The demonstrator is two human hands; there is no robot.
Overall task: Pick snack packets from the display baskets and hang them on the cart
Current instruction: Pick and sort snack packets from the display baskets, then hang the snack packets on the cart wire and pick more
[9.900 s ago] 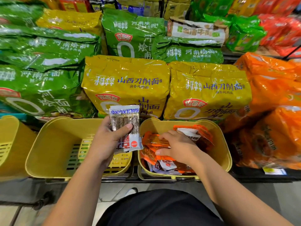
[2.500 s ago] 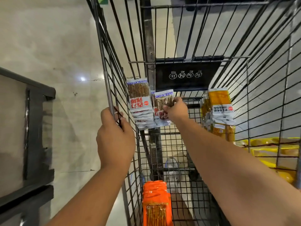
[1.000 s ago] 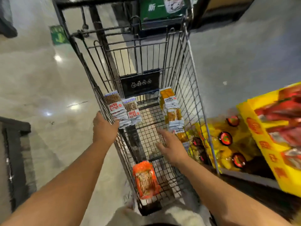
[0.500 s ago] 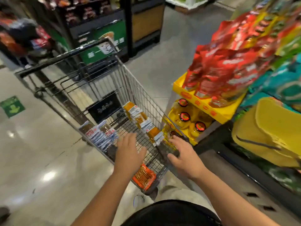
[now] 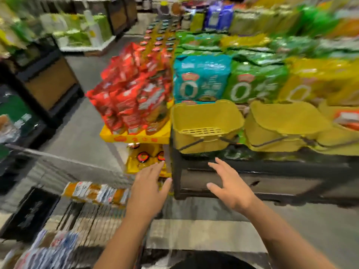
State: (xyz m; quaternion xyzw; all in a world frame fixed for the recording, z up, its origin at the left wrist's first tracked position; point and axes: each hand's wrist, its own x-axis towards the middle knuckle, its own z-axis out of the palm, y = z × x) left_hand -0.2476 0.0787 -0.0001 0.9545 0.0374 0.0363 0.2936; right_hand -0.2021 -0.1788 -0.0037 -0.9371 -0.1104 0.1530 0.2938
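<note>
Now left grip [image 5: 150, 188], right grip [image 5: 232, 188] both spread, empty; snack packets [image 5: 347, 118] in basket [image 5: 338, 139] well right, beyond.

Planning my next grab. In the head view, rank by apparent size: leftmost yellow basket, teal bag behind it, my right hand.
1. leftmost yellow basket
2. teal bag, a little smaller
3. right hand, smallest, though nearness to the camera inflates it

Motion blur smears the cart [image 5: 91, 220] and its hanging packets [image 5: 97, 192]; their print is unreadable. The right edge cuts off the last yellow basket [image 5: 342, 138].
</note>
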